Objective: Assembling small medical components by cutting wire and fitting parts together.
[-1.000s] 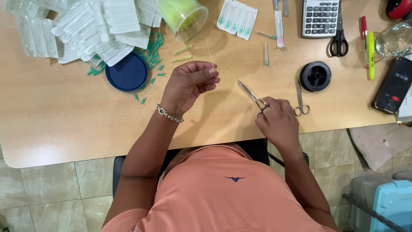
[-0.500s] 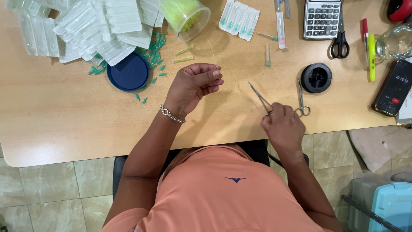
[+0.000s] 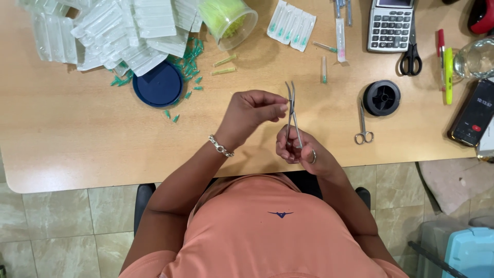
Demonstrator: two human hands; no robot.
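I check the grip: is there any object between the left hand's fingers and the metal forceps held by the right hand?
Nothing visible: the left hand fingertips meet the forceps, which the right hand holds upright.

Only one view is given, taken from a camera worn on the head and aimed almost straight down. The wooden desk is seen from close above, filling the far half of the frame, while the wearer's own torso and the tiled floor are caught at the near edge.
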